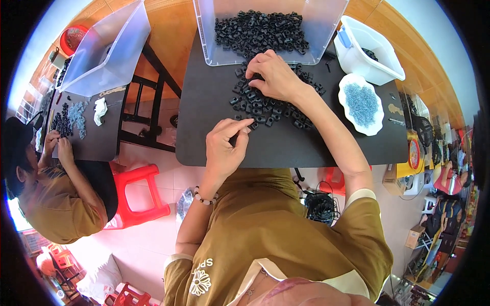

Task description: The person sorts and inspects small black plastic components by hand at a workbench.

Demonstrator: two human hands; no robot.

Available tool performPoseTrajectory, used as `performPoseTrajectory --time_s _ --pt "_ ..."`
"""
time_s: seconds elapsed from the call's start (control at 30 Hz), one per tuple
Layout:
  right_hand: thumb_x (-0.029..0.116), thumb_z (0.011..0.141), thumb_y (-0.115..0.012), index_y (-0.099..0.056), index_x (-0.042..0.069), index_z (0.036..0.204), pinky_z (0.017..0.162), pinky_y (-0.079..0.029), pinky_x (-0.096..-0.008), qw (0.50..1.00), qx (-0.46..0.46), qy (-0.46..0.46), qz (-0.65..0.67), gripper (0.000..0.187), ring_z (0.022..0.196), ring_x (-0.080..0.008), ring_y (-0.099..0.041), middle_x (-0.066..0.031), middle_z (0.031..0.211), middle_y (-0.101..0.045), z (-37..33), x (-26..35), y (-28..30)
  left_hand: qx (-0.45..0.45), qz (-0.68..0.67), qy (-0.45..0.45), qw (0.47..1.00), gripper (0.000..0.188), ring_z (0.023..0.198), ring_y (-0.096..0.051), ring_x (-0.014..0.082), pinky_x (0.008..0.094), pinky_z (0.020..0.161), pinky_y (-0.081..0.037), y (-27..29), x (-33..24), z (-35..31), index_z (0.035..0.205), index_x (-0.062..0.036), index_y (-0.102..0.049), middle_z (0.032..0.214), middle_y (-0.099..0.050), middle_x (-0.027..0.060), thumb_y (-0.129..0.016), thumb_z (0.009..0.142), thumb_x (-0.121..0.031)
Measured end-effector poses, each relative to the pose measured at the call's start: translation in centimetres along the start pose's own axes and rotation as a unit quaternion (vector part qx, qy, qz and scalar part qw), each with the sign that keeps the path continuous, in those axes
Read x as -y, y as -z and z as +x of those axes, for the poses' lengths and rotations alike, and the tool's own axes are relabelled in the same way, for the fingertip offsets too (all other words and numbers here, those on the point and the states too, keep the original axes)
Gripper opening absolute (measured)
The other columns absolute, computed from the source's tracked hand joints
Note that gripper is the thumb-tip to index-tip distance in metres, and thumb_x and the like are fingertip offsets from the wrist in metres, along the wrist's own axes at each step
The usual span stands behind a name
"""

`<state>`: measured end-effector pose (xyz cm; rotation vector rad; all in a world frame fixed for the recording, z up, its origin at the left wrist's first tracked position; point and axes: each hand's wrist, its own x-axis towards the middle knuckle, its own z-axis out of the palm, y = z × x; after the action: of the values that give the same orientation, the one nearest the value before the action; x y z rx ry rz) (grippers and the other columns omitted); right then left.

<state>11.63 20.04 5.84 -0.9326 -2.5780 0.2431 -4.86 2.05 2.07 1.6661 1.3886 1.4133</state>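
A loose heap of small black plastic fittings (265, 104), short, knobbly and matt, lies spread on the dark, smooth table (204, 102), trailing toward twelve o'clock into the mouth of a clear plastic bin (316, 30) that holds many more of the same pieces. The heap's long axis runs roughly from twelve to six o'clock.

The right hand (273, 76) rests palm-down on the upper part of the heap, fingers curled among the pieces; its grip looks loosely closed, though whether it has actually picked one up cannot be told. The left hand (227, 143) sits at about seven o'clock from the heap, just beside its lower edge, thumb and forefinger pinched on what appears to be one small black piece. The right hand is plainly the nearer to the bulk of the pile. A bead bracelet (204, 199) circles the left wrist.

At three o'clock from the heap stands a white scalloped dish (349, 92) of tiny grey-blue parts, and beyond it at one o'clock a white plastic tub (377, 71). Well apart at nine o'clock, another person's hands (57, 145) work over a second dark table.
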Motion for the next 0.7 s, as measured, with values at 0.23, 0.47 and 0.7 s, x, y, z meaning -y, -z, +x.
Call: performPoseTrajectory --time_s 0.23,0.47,0.7 --pt "0.011 0.079 -0.080 -0.073 0.007 0.092 0.096 -0.048 -0.0424 1.000 -0.004 0.020 -0.018 0.016 0.106 -0.0314 -0.057 -0.0080 0.104 -0.068 0.4 0.1 -0.6 0.001 0.007 0.004 1.000 0.026 0.074 -0.063 0.0121 0.0250 0.072 -0.050 0.1 -0.4 0.0 0.110 -0.0038 -0.078 0.084 -0.069 0.0074 -0.061 0.091 0.004" --pt "0.013 0.081 -0.078 -0.073 0.010 0.093 0.095 -0.047 -0.0437 0.999 0.018 0.022 -0.045 0.014 0.107 -0.0310 -0.055 -0.0083 0.104 -0.067 0.6 0.6 -0.6 -0.001 0.007 0.003 1.000 0.026 0.075 -0.063 0.0116 0.0248 0.072 -0.050 -0.1 -0.1 0.0 0.110 -0.0039 -0.078 0.084 -0.069 0.0071 -0.062 0.092 0.003" --pt "0.012 0.083 -0.076 -0.068 0.007 0.086 0.092 -0.047 -0.0433 0.999 0.024 0.028 -0.025 0.010 0.103 -0.0313 -0.056 -0.0089 0.099 -0.066 0.5 0.7 0.1 -0.001 0.011 0.015 1.000 0.026 0.077 -0.067 0.0193 0.0298 0.076 -0.053 -0.1 -0.5 0.0 0.107 -0.0034 -0.078 0.083 -0.071 0.0094 -0.063 0.088 0.005"
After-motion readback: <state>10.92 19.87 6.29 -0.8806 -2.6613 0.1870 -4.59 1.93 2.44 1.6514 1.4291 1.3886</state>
